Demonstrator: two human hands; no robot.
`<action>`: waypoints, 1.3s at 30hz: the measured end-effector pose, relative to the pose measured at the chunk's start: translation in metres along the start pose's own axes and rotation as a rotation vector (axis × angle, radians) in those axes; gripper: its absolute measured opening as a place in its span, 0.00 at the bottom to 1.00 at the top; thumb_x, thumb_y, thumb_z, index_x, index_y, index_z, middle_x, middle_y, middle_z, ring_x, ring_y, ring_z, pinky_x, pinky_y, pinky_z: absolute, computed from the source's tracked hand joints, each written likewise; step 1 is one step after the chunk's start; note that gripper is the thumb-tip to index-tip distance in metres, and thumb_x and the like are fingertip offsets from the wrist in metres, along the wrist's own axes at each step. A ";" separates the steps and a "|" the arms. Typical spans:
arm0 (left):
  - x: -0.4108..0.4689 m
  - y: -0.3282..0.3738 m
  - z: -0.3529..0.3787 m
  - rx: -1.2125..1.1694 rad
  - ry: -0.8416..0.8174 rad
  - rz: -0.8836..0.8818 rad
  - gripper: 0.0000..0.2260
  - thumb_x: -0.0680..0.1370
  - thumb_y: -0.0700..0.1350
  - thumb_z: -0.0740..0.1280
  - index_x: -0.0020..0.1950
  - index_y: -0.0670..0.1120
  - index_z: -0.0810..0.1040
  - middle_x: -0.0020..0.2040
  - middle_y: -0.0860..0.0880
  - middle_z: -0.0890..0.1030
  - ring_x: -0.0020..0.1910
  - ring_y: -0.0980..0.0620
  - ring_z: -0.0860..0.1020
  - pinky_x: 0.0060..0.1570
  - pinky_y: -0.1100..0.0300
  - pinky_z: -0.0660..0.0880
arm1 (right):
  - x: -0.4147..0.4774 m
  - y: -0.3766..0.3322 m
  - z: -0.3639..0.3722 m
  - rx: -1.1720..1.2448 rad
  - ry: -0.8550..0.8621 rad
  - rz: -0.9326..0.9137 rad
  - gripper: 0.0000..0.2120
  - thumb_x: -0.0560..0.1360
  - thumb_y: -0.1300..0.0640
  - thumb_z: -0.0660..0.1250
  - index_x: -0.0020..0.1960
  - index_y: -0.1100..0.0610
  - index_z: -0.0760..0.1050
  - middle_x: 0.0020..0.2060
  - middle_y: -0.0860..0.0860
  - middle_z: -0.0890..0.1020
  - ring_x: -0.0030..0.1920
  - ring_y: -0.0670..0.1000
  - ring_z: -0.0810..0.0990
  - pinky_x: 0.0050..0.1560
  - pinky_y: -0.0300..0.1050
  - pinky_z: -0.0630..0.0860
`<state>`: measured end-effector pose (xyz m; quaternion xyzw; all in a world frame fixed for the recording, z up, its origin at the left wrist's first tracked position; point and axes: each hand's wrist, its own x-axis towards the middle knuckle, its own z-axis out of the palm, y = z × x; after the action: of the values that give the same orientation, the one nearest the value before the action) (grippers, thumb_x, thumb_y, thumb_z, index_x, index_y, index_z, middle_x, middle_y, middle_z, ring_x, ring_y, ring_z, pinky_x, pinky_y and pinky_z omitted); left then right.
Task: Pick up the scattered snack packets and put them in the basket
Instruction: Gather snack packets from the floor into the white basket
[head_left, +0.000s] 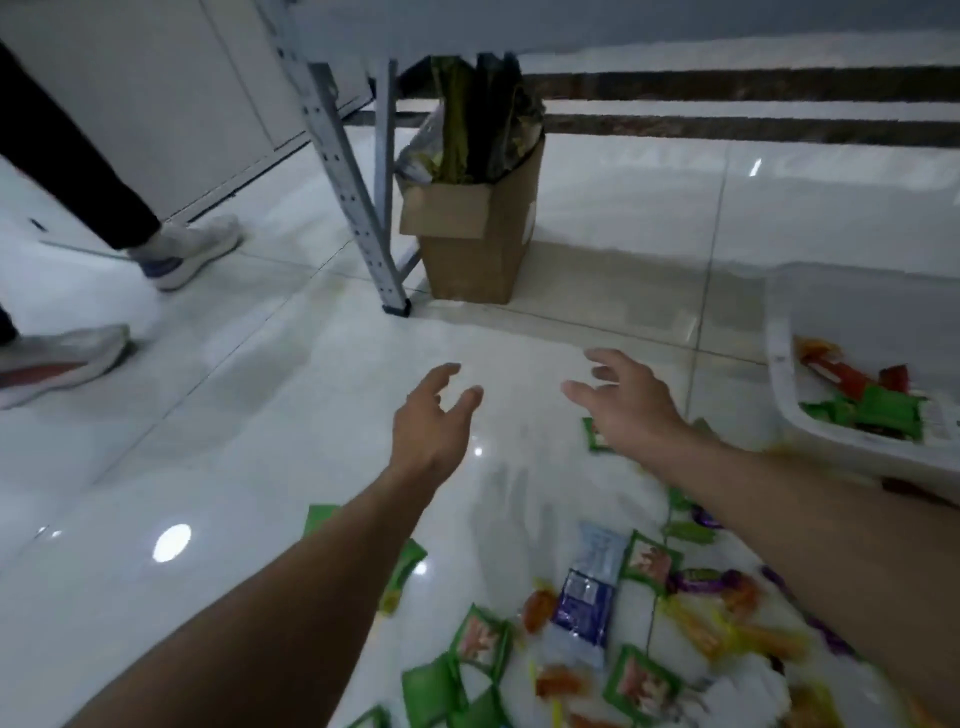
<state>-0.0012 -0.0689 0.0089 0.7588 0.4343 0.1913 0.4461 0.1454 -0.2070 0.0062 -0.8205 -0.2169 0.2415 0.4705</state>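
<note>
Several snack packets lie scattered on the glossy white floor in the lower middle and right: green square ones (642, 683), a blue and white one (586, 597), and orange and purple wrapped ones (701, 579). A white basket (779, 364) sits at the right edge with green and red packets inside. My left hand (434, 415) and my right hand (626, 397) are both stretched out above the bare floor beyond the packets, fingers spread, holding nothing. A green packet (595, 436) lies just under my right wrist.
A cardboard box (475, 244) stuffed with dark and green bags stands by a grey metal rack leg (358, 208). Another person's legs and pale sneakers (187, 249) are at the left. A white cabinet lines the back left.
</note>
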 end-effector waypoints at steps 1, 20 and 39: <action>-0.002 -0.015 -0.010 0.026 0.008 -0.014 0.18 0.77 0.53 0.67 0.67 0.55 0.73 0.67 0.50 0.75 0.63 0.50 0.74 0.58 0.59 0.69 | -0.004 -0.001 0.014 -0.022 -0.018 0.006 0.26 0.74 0.47 0.70 0.70 0.48 0.69 0.66 0.51 0.74 0.63 0.52 0.75 0.62 0.46 0.72; -0.033 -0.177 -0.071 0.503 -0.240 -0.094 0.40 0.66 0.62 0.74 0.74 0.57 0.62 0.72 0.51 0.67 0.70 0.49 0.66 0.66 0.50 0.68 | -0.022 0.015 0.179 -0.449 -0.478 -0.256 0.29 0.73 0.49 0.70 0.72 0.47 0.65 0.69 0.48 0.70 0.68 0.49 0.69 0.67 0.45 0.68; -0.023 -0.217 -0.090 0.666 -0.167 -0.058 0.47 0.58 0.70 0.73 0.73 0.57 0.64 0.73 0.48 0.60 0.71 0.47 0.58 0.68 0.51 0.63 | -0.013 0.026 0.241 -0.806 -0.680 -0.501 0.37 0.67 0.43 0.74 0.72 0.47 0.65 0.73 0.49 0.60 0.75 0.51 0.53 0.70 0.46 0.55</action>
<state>-0.1813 0.0071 -0.1243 0.8632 0.4563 -0.0365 0.2130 -0.0063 -0.0663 -0.1205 -0.7348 -0.6179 0.2714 0.0680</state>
